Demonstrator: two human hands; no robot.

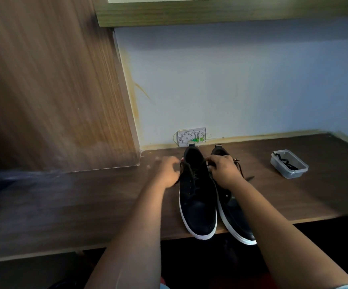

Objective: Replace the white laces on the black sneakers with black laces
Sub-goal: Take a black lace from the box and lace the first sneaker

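Wooden desk [85, 205] | sneakers [198, 197] lengthwise between my hands | right hand [224, 171] pinching black lace [240, 168] | left hand [169, 171] blurred, grip unclear

Two black sneakers [198, 197], one plastic container [289, 163], one wall socket [191, 137].

The dark wooden bench [85, 205] carries two black sneakers [198, 203] side by side and a clear plastic box [289, 164] to their right.
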